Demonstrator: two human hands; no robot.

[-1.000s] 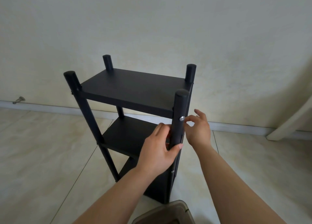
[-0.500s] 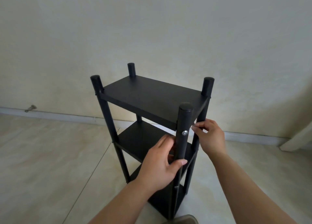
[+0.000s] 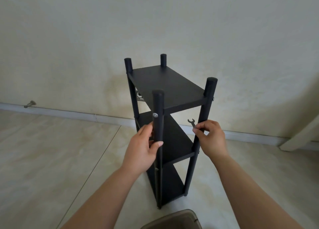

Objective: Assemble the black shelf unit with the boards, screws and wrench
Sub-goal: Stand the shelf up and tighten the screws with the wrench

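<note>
- The shelf unit [image 3: 170,125] stands upright on the floor by the wall, and we take it as our landmark.
- Our left hand [image 3: 143,151] wraps its near-left post [image 3: 158,125], likely to steady it.
- Our right hand [image 3: 211,139] pinches a small wrench [image 3: 192,122] beside the near-right post [image 3: 201,134], probably ready for a screw [image 3: 155,115].

Shelf unit [image 3: 165,87]: matte black throughout, boards and round posts alike. Screw [image 3: 155,115] on the near post: bright silver. Wrench [image 3: 192,122] right of that post: dark grey to black. Wall [image 3: 155,21] behind the shelf: pale cream with faint mottling and a yellowish stain. Skirting [image 3: 69,112] at its foot: white. Floor [image 3: 51,151] beneath the shelf: beige tile, cloudy marbling, thin dark grout lines. Bin [image 3: 174,220] nearer than the shelf: translucent brown-grey.
</note>
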